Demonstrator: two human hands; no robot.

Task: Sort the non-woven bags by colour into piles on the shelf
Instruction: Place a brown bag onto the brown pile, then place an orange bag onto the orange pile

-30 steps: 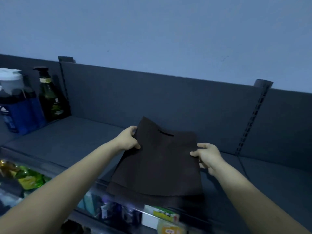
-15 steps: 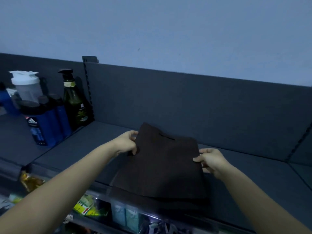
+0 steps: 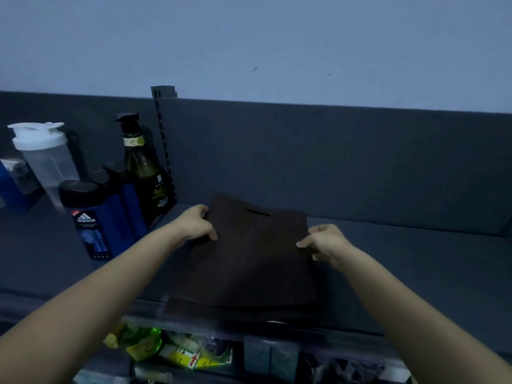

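Note:
A dark brown non-woven bag with a slit handle lies flat on the grey shelf, its near edge overhanging the shelf front. A second dark layer shows under its near edge. My left hand pinches the bag's left edge near the top. At the right edge, my right hand pinches the bag with thumb on top.
Left of the bag stand blue Adidas bottles, a dark green pump bottle and a clear shaker with a white lid. The shelf's back panel rises behind. Packaged goods fill the lower shelf.
The view has swung left, bringing more bottles into sight. Both hands keep their hold on the bag's edges, and the bag has settled lower and flatter on the shelf.

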